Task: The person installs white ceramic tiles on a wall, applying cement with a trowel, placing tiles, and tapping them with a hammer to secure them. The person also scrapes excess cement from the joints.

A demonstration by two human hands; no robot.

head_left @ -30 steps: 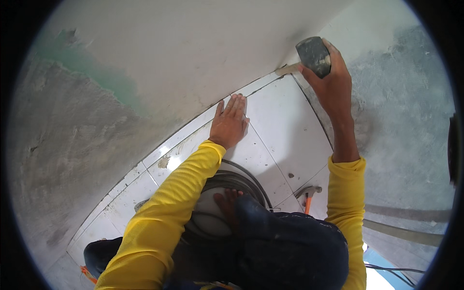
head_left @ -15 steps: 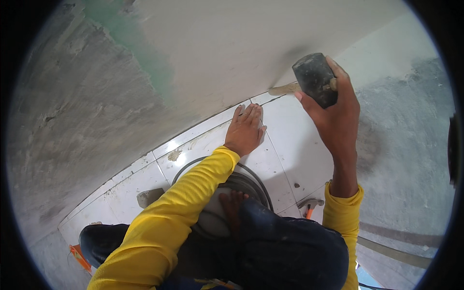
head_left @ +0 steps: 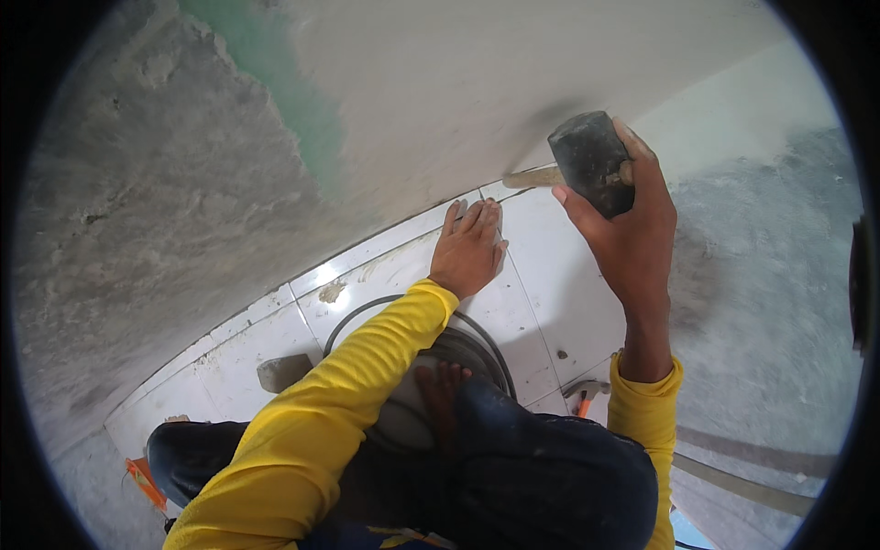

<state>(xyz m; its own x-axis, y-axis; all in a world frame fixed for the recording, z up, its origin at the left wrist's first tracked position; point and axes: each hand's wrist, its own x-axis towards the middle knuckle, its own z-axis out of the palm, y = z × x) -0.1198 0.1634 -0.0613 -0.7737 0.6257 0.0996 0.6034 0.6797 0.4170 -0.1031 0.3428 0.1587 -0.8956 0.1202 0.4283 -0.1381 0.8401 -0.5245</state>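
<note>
A room under building work, a wall (head_left: 156, 174) was rough grey at ten o'clock, a green patch (head_left: 280, 92) showed at eleven, a smear (head_left: 332, 292) marked white tiles (head_left: 371, 278) at nine, a mallet (head_left: 589, 156) at two, a hammer (head_left: 584, 401) at four

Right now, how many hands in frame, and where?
2. The left hand lies flat on the white tiles beside the wall; the right hand grips the black mallet by its head. No other hand shows.
</note>
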